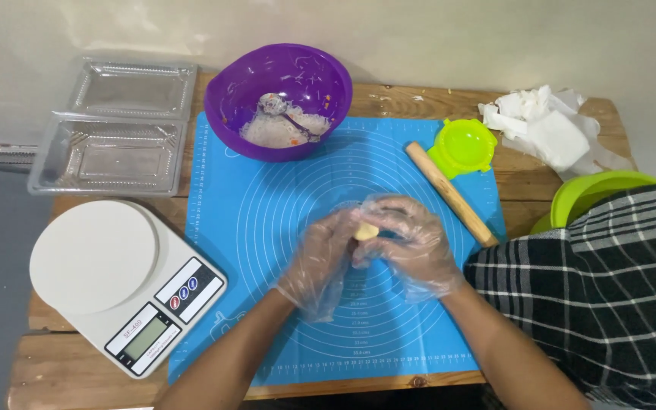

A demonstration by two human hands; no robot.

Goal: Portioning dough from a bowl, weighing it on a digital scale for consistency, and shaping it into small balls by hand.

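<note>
Over the middle of the blue mat [267,190] on the surface, my gloved left hand [320,262] and right hand [411,247] close around a small dough piece [366,231]. I'd press evenly, turning it gently, keeping both gloves from snagging.

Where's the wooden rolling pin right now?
The rolling pin lies slanted on the blue mat's right side, just below the small green mould, right of the gloved hands.
</note>
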